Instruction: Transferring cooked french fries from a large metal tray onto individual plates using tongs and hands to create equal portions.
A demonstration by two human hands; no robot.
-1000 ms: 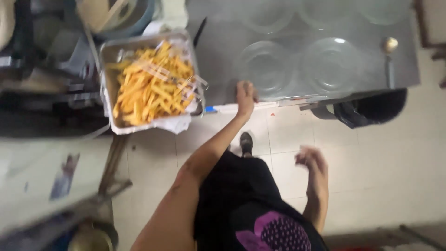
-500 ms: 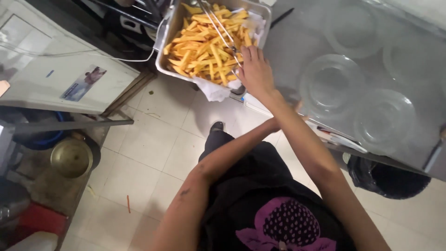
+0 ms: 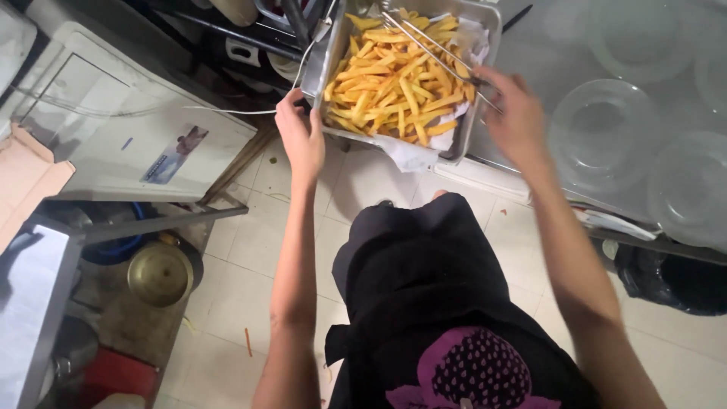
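A rectangular metal tray (image 3: 478, 72) lined with white paper holds a heap of golden fries (image 3: 397, 79). It sits at the edge of a grey counter (image 3: 545, 53). My left hand (image 3: 301, 136) grips the tray's near left corner. My right hand (image 3: 516, 113) is at the tray's right side, closed on the handles of metal tongs (image 3: 432, 45) that lie across the fries.
Several clear glass plates (image 3: 606, 125) lie on the counter to the right. A white appliance (image 3: 129, 129) stands at left, with a brass pot (image 3: 159, 273) and a red container (image 3: 113, 375) on the floor below. A dark bin (image 3: 674, 280) sits under the counter.
My left hand moved from the tray's right side to its left corner. My right hand came up and took hold of the tongs. The view shifted closer to the tray.
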